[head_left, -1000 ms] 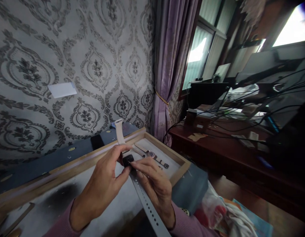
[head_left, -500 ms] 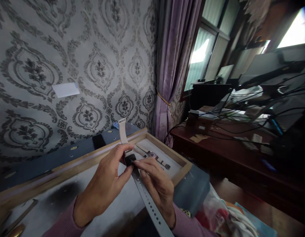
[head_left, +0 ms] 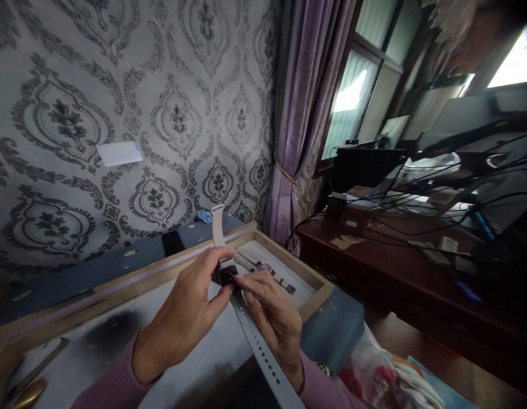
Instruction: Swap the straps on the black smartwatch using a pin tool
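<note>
A watch with a dark square case (head_left: 228,275) and a pale strap (head_left: 263,355) is held up over the wooden-framed tray (head_left: 323,289). One strap end rises past my fingers to a loop; the other, with a row of holes, slants down toward me. My left hand (head_left: 184,309) grips the case between thumb and fingers. My right hand (head_left: 270,309) is closed, its fingertips pressed to the case's right edge; a thin light line shows there, too small to identify. Behind it, a round-faced wristwatch (head_left: 263,266) lies in the tray.
A metal strip-like tool (head_left: 44,363) and a gold-coloured object (head_left: 31,395) lie at the tray's lower left. A blue-grey covered surface (head_left: 148,258) runs behind the tray along the patterned wall. To the right stands a dark red desk (head_left: 331,250) with many cables.
The view has shifted slightly, so the scene sits a little to the right. Both hands keep nearly the same hold on the watch.
</note>
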{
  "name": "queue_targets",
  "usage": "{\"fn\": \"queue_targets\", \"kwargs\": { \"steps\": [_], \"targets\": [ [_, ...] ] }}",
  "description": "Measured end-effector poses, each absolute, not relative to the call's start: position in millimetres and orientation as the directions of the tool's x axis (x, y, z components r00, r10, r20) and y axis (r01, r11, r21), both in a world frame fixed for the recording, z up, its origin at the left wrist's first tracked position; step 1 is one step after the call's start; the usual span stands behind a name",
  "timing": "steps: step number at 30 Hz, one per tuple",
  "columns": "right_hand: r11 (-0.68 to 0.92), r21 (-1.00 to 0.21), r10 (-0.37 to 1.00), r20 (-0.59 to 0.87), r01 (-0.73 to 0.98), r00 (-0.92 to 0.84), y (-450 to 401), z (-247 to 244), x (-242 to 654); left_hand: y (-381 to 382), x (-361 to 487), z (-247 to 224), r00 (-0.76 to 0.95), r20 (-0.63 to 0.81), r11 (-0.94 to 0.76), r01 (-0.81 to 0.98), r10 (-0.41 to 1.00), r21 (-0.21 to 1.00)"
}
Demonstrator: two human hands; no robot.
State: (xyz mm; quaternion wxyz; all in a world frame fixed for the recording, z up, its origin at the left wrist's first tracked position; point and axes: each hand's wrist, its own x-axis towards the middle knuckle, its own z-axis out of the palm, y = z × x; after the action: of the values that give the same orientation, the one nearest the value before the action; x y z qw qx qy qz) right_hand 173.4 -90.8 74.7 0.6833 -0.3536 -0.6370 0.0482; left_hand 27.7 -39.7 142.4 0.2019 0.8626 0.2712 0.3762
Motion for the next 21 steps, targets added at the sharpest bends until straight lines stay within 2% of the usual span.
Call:
{"fn": "queue_targets", "kwargs": {
  "steps": [14, 21],
  "targets": [
    [0.751, -0.496, 0.497, 0.859, 0.435, 0.121, -85.7, 70.6, 175.2, -34.1, 26.5, 137.2, 0.591, 0.545, -0.787, 0.288, 0.595, 0.546],
    [0.733, -0.451, 0.527, 0.85, 0.509, -0.005, -79.9, 74.4, 182.7, -26.3, 25.3, 121.2, 0.592, 0.474, -0.726, 0.303, 0.651, 0.618]
  ]
}}
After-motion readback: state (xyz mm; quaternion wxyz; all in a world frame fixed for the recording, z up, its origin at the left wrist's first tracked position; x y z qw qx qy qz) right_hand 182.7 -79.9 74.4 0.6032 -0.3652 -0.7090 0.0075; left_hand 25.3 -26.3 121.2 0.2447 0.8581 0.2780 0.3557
